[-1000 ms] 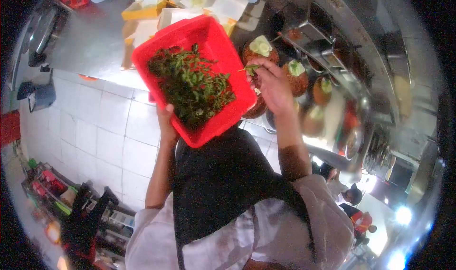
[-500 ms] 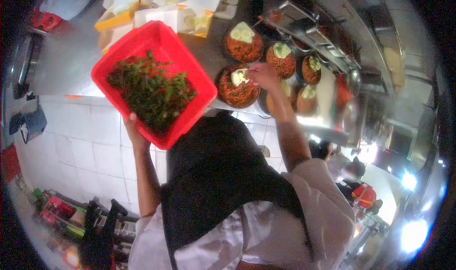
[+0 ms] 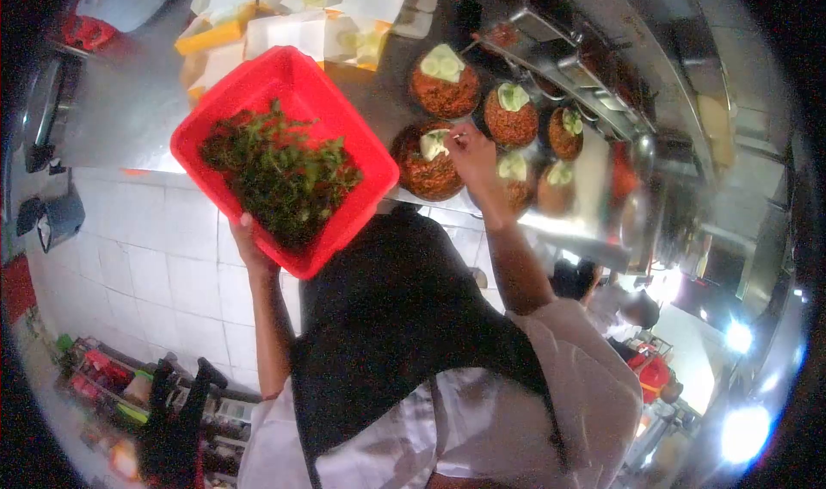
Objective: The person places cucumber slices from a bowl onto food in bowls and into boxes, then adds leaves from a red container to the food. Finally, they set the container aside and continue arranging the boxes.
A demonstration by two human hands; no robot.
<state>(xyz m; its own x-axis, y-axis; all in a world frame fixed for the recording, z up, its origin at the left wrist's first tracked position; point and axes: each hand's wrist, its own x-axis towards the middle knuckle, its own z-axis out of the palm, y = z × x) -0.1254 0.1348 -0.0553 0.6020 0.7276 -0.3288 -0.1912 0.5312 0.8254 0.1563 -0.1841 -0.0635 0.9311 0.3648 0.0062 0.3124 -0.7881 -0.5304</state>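
My left hand (image 3: 251,244) grips the lower left edge of a red plastic tub (image 3: 292,80) and holds it tilted at the counter's edge. Leafy green herbs (image 3: 280,175) lie inside it. My right hand (image 3: 471,156) is over the right side of the nearest dish of reddish-brown food (image 3: 426,177), its fingertips pinched beside a pale garnish (image 3: 433,145) on top. Whatever may be between those fingers is too small to make out. Another dish of the same food (image 3: 446,93) stands behind, topped with pale green slices (image 3: 441,63).
Several more topped dishes stand right of my right hand, including one reddish dish (image 3: 509,123). Open yellow-and-white cartons (image 3: 288,31) sit at the back of the steel counter (image 3: 129,123). Metal containers (image 3: 594,67) line the right side. Another person (image 3: 619,308) is at the lower right.
My right hand has come slightly nearer to me, and its wrist has turned over the nearest dish. The tub has shifted slightly down and right in view, still in my left hand.
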